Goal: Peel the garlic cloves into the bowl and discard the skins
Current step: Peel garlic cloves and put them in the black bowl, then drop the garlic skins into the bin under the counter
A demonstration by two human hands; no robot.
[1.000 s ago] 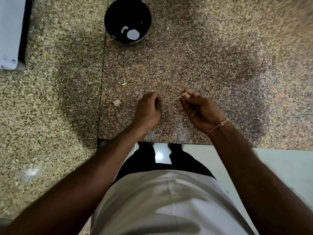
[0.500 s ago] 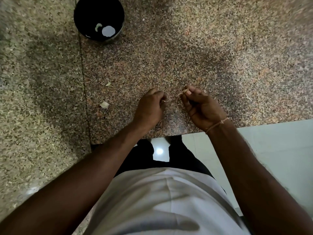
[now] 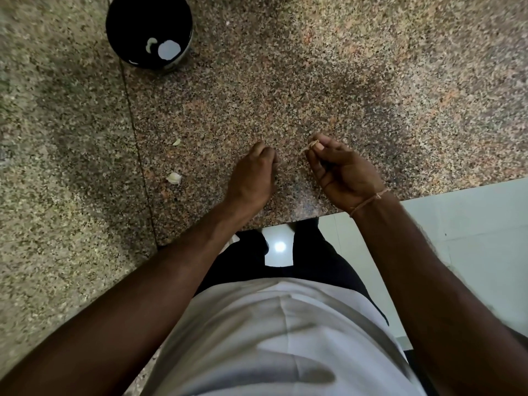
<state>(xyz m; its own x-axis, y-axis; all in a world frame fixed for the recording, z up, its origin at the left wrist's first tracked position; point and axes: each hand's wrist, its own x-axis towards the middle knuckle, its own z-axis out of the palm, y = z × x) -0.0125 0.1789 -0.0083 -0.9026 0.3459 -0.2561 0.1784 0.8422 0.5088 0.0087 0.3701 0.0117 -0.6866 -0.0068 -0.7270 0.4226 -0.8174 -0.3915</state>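
Note:
A dark round bowl (image 3: 125, 30) stands at the far left of the granite counter, with a pale peeled clove (image 3: 150, 44) and a bright reflection inside. My left hand (image 3: 251, 178) rests knuckles-up on the counter, fingers curled shut; whatever it holds is hidden. My right hand (image 3: 343, 172) is just to its right, thumb and forefinger pinched on a thin strip of garlic skin (image 3: 312, 144). One garlic clove (image 3: 174, 178) lies on the counter left of my left hand, with a smaller scrap of skin (image 3: 177, 142) above it.
The speckled granite counter (image 3: 343, 81) has a seam (image 3: 137, 144) running down its left part. Its front edge (image 3: 371, 208) passes under my right wrist, with white floor tiles (image 3: 471, 238) below. My white shirt and dark trousers fill the bottom.
The view has shifted, so the bowl and scraps drift in the frame and the white box at far left is out of view. Both hands stay close together, fingers working slightly.

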